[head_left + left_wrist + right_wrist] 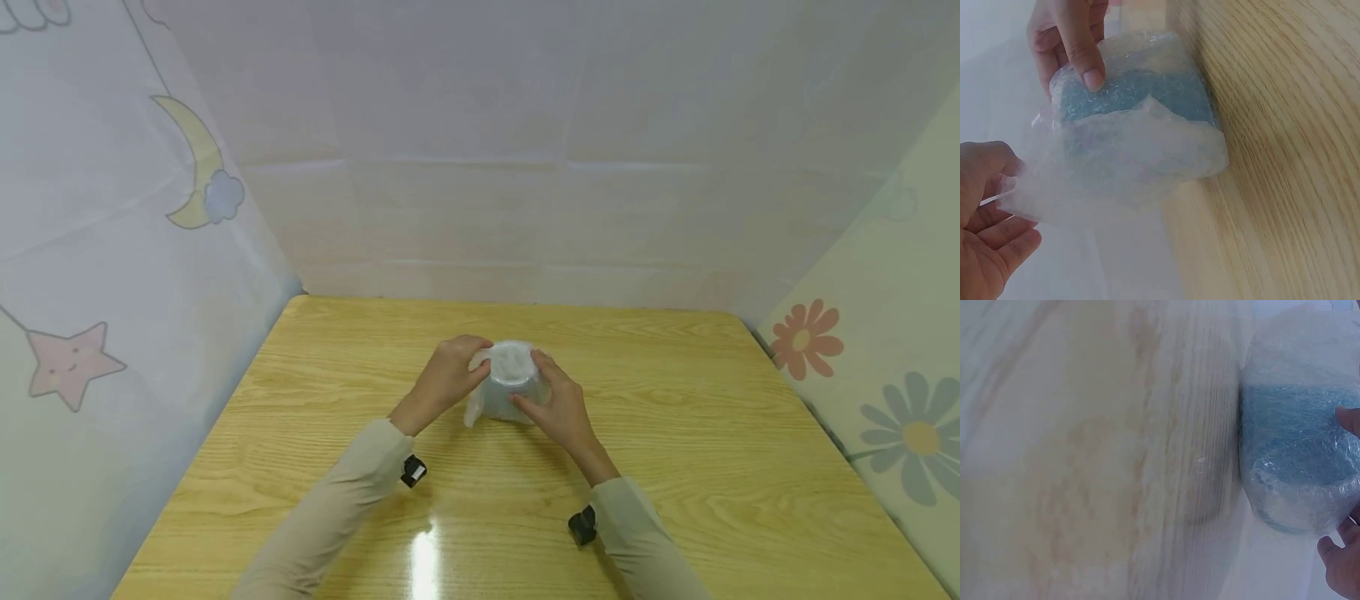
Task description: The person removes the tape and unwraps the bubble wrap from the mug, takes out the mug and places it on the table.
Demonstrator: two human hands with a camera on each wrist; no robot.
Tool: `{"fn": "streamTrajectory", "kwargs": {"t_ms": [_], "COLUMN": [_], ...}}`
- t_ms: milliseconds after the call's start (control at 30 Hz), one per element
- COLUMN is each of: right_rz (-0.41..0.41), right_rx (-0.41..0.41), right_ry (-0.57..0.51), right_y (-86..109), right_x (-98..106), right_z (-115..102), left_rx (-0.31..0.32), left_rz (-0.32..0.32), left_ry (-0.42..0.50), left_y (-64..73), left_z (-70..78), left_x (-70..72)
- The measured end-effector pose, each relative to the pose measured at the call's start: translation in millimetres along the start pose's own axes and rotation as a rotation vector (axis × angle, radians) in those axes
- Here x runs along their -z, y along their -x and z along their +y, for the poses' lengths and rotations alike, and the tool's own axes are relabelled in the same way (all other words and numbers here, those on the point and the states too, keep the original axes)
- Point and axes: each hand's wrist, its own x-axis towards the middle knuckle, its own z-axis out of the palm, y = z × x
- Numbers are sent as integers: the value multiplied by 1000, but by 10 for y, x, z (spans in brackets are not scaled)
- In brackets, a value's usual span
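Observation:
A round, squat object (512,392) wrapped in clear bubble wrap stands on the table, its smaller round end facing up. A teal band (1147,94) shows through the plastic; the exact kind of object inside is hidden. My left hand (452,368) pinches a loose flap of the bubble wrap (1041,190) at the object's upper left, between thumb and fingers. From the right side my right hand (561,404) grips the wrapped object, with its thumb (1349,420) against the teal band and the fingers around the upper far side.
The wooden table (675,467) spreads around the wrapped object. Pale cloth walls with printed shapes, among them a star (75,364) and flowers (808,340), close off the back and both sides. Small black devices (582,527) sit at both wrists.

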Motion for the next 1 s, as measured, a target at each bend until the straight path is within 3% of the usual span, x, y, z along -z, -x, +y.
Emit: {"fn": "streamTrajectory", "kwargs": {"t_ms": [267, 633, 800, 1000], "right_rz": [-5, 3, -6, -9], "right_rx": [-1, 10, 2, -10], "right_ry": [-4, -5, -7, -10], "right_y": [-1, -7, 2, 10], "right_x": [-17, -37, -31, -15], "right_z": [14, 34, 28, 28], "left_rx": [-40, -46, -70, -53], "left_rz": [-34, -5, 20, 55], "left_ry": [-68, -102, -85, -32], "left_y": [-41, -54, -36, -16], "left_z": [28, 57, 48, 34], "left_x": [-63, -108, -113, -126]}}
